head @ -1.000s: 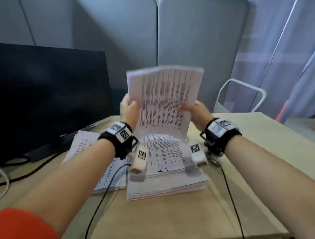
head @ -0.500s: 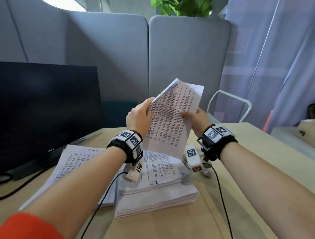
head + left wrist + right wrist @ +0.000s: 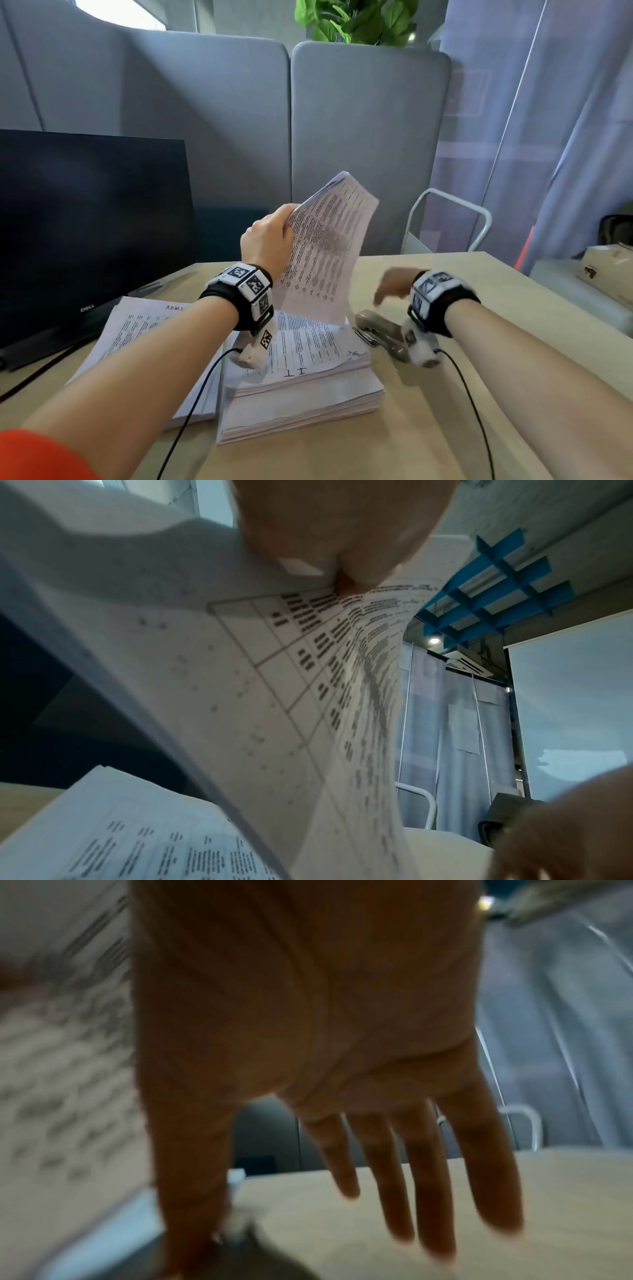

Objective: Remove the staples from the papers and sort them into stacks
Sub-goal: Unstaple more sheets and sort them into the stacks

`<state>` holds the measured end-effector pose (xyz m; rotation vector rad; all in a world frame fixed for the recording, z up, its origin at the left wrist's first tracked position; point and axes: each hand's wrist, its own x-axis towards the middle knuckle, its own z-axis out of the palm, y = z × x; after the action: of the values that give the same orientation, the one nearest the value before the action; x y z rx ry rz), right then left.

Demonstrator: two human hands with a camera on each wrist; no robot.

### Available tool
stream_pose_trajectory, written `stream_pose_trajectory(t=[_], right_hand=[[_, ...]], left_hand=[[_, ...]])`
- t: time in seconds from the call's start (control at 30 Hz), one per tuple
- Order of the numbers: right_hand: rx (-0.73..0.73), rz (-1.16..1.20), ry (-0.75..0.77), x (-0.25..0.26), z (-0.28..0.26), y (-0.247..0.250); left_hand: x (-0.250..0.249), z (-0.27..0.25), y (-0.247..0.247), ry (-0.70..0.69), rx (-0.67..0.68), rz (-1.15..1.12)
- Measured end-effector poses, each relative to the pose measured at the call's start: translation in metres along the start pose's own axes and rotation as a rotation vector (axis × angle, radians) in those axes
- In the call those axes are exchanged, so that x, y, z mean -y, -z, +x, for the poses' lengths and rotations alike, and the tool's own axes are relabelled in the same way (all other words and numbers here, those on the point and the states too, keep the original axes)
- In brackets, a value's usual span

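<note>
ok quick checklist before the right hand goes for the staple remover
1. Right hand free, fingers straight: ok.
2. Staple remover on the table beside the tall stack, unobstructed: ok.
3. Left hand grips the lifted packet: ok.
4. Staple on the packet located: cannot tell.
5. Left pile lies apart from the tall stack: ok.

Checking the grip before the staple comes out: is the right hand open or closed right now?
Open. The right hand shows straight, spread fingers over the table, holding nothing.
</note>
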<state>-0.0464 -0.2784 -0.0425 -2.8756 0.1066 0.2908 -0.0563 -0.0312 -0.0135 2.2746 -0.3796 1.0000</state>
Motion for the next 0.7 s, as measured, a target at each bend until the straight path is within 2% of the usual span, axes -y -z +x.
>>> stream_pose_trajectory(t=[0.03,0.07,0.13,0.23,0.3,0.4,0.47,0.57,0.7], right_hand=[[0.061,-0.181,-0.035,-0.008,0.001,-0.012],[0.102,-0.23,-0.05,-0.014,0.0,-0.023],[0.08,-0.171,-0.047,-0.021,0.001,-0.041],[-0.044,-0.041,-0.033,-0.024,-0.001,-0.042],[-0.23,0.204,-0.038,-0.026,0.0,-0.031],[-0.652,0.928,-0.021,-0.015,-0.001,0.009],[-0.886,1.314,0.071,0.002,-0.008,0.045],[-1.069,1.479,0.25,0.031,-0.022,0.093],[-1.198,1.461,0.437,0.072,-0.03,0.123]], left_hand=[[0.002,0.0,0.001,-0.003,0.014,0.009],[0.004,0.0,0.002,-0.005,0.028,0.018],[0.005,0.0,0.003,0.01,0.049,0.035],[0.003,0.002,0.005,0.058,0.073,0.053],[0.003,0.003,0.005,0.105,0.079,0.041],[0.001,0.006,0.006,0.165,0.104,-0.006],[-0.005,0.008,0.005,0.158,0.124,-0.019],[-0.02,0.011,0.004,0.13,0.158,-0.045],[-0.034,0.013,0.004,0.081,0.182,-0.076]])
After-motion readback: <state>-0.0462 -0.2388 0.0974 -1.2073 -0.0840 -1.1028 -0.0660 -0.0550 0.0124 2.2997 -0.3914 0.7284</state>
